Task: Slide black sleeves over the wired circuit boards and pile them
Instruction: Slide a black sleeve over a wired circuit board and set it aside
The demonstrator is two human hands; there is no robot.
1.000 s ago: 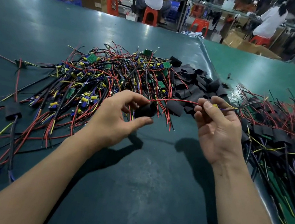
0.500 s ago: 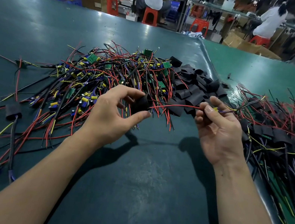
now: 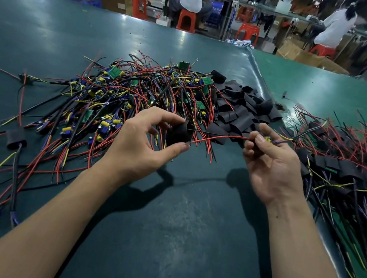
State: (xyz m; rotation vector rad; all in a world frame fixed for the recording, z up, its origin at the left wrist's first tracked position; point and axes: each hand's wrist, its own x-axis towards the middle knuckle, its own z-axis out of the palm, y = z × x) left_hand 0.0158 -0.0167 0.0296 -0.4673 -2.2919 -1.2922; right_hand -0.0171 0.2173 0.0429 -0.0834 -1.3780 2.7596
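Sleeve [image 3: 178, 133] farther along wire [image 3: 222, 137] (soft tube)

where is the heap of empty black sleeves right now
In the head view the loose black sleeves lie on the table right of centre, beyond the hands, between the unsleeved wired boards and the finished pile.

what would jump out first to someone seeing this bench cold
The tangled heap of wired circuit boards at centre-left, beside a mound of loose black sleeves. In front, the left hand holds a black sleeve while the right hand pinches its red wire.
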